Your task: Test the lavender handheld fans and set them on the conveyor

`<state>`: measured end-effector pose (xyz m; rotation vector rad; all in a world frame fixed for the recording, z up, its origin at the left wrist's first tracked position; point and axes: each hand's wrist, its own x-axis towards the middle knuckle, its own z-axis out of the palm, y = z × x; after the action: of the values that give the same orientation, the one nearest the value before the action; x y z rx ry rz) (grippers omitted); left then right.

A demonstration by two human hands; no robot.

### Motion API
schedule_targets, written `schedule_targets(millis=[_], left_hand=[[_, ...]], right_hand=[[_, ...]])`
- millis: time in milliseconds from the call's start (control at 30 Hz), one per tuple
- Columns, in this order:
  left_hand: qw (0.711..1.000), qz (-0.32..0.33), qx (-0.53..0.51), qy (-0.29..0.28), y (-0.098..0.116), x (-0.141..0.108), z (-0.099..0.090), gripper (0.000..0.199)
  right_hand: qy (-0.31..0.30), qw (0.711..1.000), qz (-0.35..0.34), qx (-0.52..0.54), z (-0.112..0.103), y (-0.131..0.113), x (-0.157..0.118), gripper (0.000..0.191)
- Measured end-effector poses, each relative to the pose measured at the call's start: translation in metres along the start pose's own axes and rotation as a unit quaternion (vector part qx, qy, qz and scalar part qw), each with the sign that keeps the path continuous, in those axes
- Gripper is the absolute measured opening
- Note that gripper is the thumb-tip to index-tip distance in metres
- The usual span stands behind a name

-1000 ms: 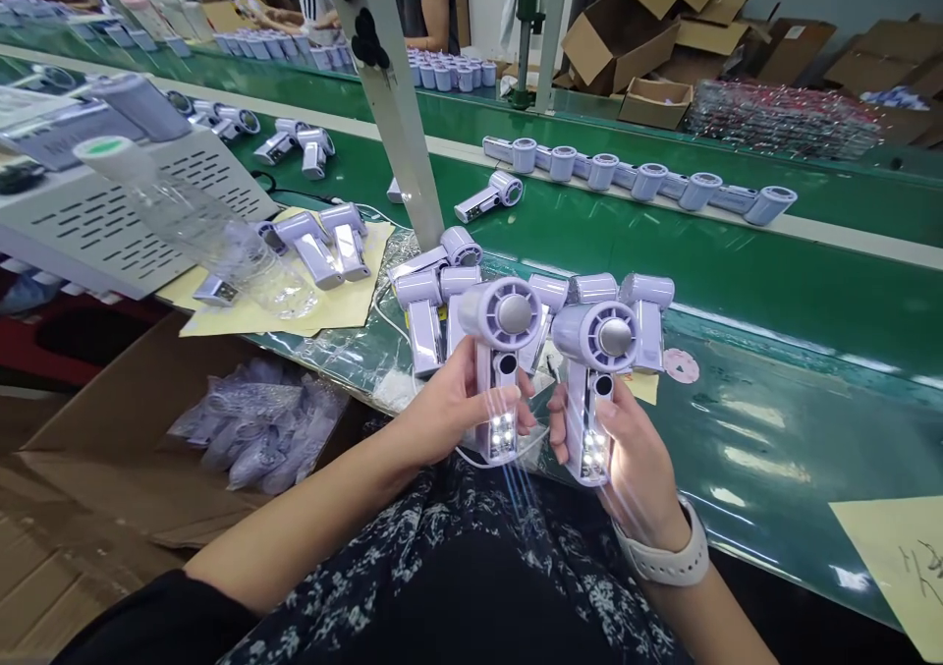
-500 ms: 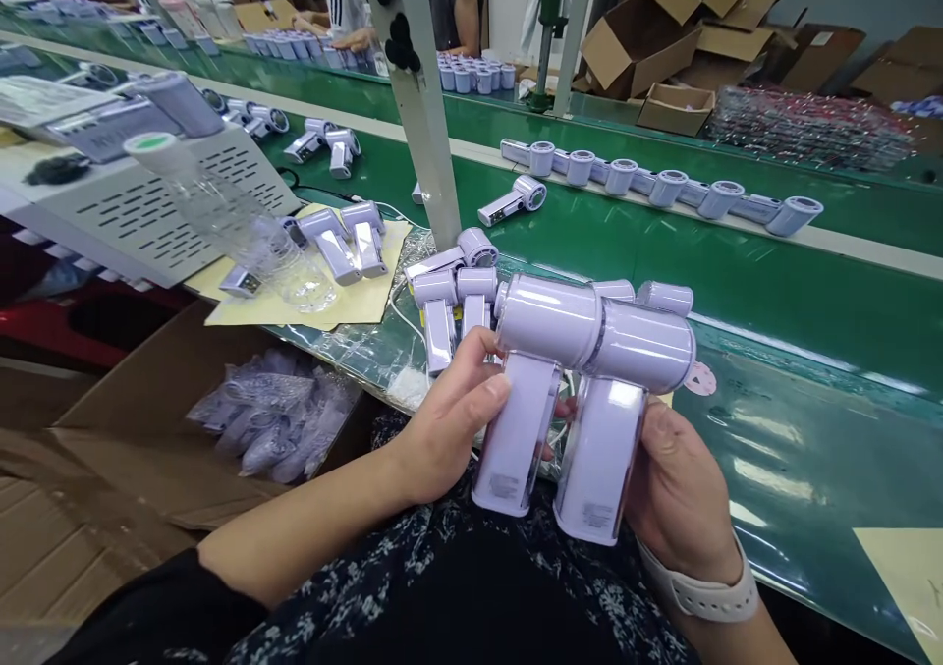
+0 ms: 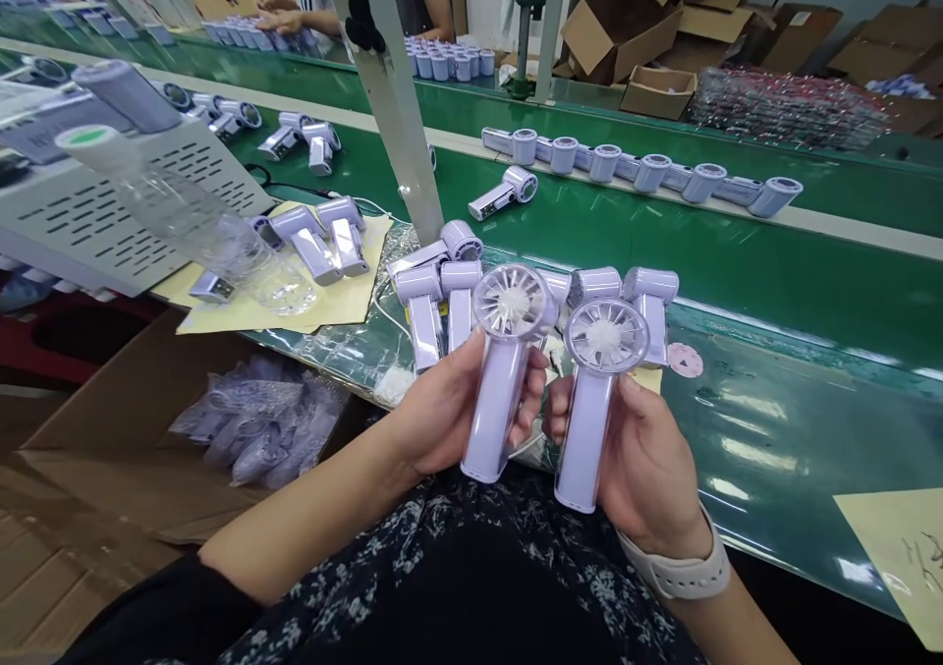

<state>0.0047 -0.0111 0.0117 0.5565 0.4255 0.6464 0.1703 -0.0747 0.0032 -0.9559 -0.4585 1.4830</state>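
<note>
Two lilac handheld fans are held up side by side above my lap, grilles facing me. My left hand (image 3: 449,405) wraps round the handle of the left fan (image 3: 492,410), thumb along its side. Round the handle of the right fan (image 3: 582,439) my right hand (image 3: 648,449) is closed; a pale band sits on that wrist. Both round heads show radial blades behind clear covers. Just behind them, more lilac fans (image 3: 422,316) lie on the bench, partly hidden by the held ones.
A green conveyor (image 3: 737,252) crosses ahead, with a row of fans (image 3: 605,162) along its pale strip. A metal post (image 3: 390,105) rises at the bench edge. Left are a clear bottle (image 3: 198,213), a vented box (image 3: 147,193) and a carton (image 3: 95,419) of bagged parts. People work beyond.
Both fans have been turned, from barrel-shaped heads seen side-on to grilles facing me. They now stand slightly apart, and the view has shifted a little to the right.
</note>
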Motion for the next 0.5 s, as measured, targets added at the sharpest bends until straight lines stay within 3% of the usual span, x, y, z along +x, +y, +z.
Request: schedule_targets(millis=[200, 300, 500], left_hand=[[0.993, 0.049, 0.109, 0.016, -0.001, -0.003, -0.007, 0.031], [0.986, 0.04, 0.158, 0.036, 0.001, -0.006, -0.009, 0.043], [0.976, 0.024, 0.213, 0.034, -0.001, -0.002, -0.009, 0.053]], right_hand=[[-0.009, 0.999, 0.01, 0.029, -0.009, 0.0, 0.006, 0.031], [-0.024, 0.999, -0.025, 0.018, -0.023, -0.001, 0.007, 0.029], [0.045, 0.994, -0.099, 0.0, -0.036, -0.002, 0.004, 0.028]])
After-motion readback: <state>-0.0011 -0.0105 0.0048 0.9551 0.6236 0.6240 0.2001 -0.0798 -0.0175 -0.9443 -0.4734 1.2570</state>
